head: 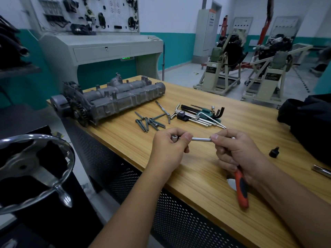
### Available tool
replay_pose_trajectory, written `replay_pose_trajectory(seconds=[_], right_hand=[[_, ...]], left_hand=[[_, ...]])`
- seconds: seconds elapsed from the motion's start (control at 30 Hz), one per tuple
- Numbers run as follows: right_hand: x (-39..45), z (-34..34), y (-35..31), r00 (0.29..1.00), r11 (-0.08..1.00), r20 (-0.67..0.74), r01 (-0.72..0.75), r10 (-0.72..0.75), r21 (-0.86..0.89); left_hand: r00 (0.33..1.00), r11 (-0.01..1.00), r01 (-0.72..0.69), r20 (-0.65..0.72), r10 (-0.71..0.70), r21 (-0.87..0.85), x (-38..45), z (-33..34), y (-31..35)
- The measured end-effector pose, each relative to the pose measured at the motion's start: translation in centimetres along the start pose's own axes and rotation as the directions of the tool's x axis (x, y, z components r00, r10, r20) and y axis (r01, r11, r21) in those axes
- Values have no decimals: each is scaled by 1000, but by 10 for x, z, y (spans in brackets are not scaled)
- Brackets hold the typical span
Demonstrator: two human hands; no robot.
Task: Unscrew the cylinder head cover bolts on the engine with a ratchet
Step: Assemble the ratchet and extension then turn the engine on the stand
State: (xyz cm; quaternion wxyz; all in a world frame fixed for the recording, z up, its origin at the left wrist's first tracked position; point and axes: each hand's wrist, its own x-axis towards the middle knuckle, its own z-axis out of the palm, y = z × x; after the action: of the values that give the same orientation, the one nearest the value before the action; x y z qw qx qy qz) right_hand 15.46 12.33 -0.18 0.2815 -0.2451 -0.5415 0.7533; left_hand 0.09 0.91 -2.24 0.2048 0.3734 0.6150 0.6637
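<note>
Red-and-black ratchet handle (242,190); grey cylinder head cover (114,101); wood-grain tan table (206,176); teal wall band (177,49)

Dim, even indoor light with soft shadows; wide-angle bending warps the edges, the far background is blurred, and the handwheel (32,169) glints.

Two bare forearms reach in from the bottom edge, each ending in a bare hand — the left hand (168,151) and the right hand (238,154). No sleeves, gloves, watch, rings or bracelets show on either arm — both are uncovered from the frame's edge to the fingertips. The visible fingernails are short and unpainted.
</note>
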Motion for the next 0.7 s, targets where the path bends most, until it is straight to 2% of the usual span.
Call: replay_pose_trajectory(seconds=[0.3, 0.4, 0.57, 0.7], right_hand=[[1, 4, -3, 976, 966, 58, -218, 212, 136], [1, 3, -3, 983, 963, 49, -184, 177, 200], [-1, -3, -2, 996, 979, 21, -94, 92, 181], [0, -3, -2, 997, 988, 64, -58, 49, 140]], left_hand=[[984, 980, -178, 38, 175, 87, -1, -1, 1], [982, 987, -158, 107, 159, -11, -5, 3, 4], [999, 984, -44, -19, 41, -170, -5, -6, -2], [997, 993, -37, 64, 44, -110, -4, -4, -1]])
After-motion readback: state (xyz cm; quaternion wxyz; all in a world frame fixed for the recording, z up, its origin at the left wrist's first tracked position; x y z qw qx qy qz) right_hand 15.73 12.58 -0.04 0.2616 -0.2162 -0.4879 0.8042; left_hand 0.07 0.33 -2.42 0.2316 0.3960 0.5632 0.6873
